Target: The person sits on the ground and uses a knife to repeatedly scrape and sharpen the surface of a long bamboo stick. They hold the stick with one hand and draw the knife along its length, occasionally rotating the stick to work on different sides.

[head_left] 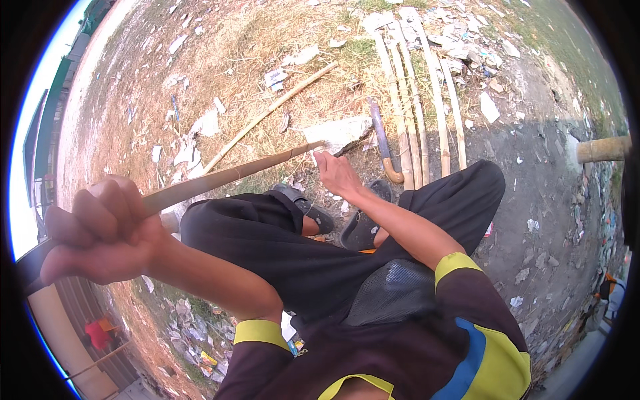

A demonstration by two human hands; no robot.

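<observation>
My left hand [110, 230] is closed round a long split bamboo strip [230, 175], raised at the left. The strip slants away to the middle, its far end over a pale flat stone [340, 135]. My right hand [337, 175] is just below that far end with its fingers pinched together. A small whitish bit shows at its fingertips; whether it also touches the strip I cannot tell. To the right of the stone lies a knife [380, 130] with a long dark blade and a curved wooden handle.
Several bamboo strips [437, 100] lie side by side beyond my right knee. Another bamboo piece [267, 117] rests on dry grass at the left. Scattered litter [207, 125] covers the ground. A thick bamboo pole end [600, 149] juts in at the right. My sandalled feet [360, 230] are close to the stone.
</observation>
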